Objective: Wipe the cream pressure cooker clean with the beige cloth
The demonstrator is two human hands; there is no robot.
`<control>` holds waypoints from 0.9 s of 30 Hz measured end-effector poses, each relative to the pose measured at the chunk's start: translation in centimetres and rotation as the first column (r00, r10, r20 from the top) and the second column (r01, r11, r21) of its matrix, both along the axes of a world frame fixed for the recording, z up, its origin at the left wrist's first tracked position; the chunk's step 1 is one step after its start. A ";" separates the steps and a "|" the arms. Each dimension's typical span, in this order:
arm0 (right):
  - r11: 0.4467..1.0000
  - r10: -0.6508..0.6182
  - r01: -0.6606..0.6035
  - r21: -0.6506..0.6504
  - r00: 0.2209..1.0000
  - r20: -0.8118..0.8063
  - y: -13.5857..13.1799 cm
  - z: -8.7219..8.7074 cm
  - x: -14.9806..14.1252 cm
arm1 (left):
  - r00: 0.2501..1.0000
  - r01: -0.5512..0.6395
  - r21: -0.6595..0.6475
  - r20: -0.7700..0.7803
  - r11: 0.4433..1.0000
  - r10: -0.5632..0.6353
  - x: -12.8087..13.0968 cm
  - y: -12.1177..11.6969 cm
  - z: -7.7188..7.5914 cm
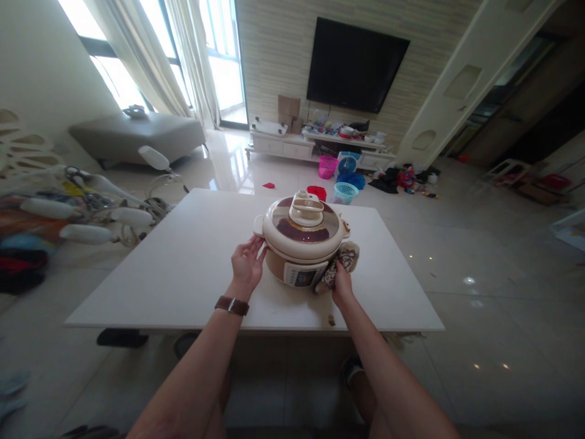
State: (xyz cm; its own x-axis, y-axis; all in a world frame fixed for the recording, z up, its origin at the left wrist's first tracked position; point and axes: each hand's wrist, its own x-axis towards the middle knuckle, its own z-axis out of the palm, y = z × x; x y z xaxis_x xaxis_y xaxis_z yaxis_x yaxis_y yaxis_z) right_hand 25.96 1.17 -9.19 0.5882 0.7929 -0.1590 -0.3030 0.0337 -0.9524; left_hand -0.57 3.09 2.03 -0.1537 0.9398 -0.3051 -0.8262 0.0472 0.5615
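Note:
A beige and brown electric pressure cooker (277, 266) stands upright on the white table (183, 268). It has a rounded lid with a dark see-through ring and a raised knob, and a control panel on the front. My left hand (248, 265), with a brown watch on the wrist, grips the cooker's left side just below the side handle, thumb apart from the fingers. In my right hand (342, 281) is a bunched, patterned cloth (350, 257), pressed against the cooker's right side. The fingers under the cloth are partly hidden.
A small brownish object (331, 320) lies near the table's front edge. Left of the table are blurred white lamp-like fittings (112, 216). Behind it, baskets (346, 192) stand on the floor before a low TV cabinet (274, 145). A grey bench (141, 135) sits by the window.

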 end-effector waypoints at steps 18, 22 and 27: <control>0.995 0.016 -0.032 -0.090 0.984 -0.177 -0.7 3.3 1.3 | 1.000 -0.004 0.020 -0.010 1.000 0.005 0.1 0.0 -0.5; 0.980 0.039 -0.045 -0.194 0.999 -0.034 -0.5 1.4 0.4 | 1.000 -0.008 0.017 -0.030 1.000 0.009 0.1 0.1 -0.6; 0.975 -0.111 0.127 -0.180 0.989 0.098 -1.2 -1.3 -2.0 | 1.000 -0.004 0.019 -0.026 1.000 0.004 0.2 0.1 -0.6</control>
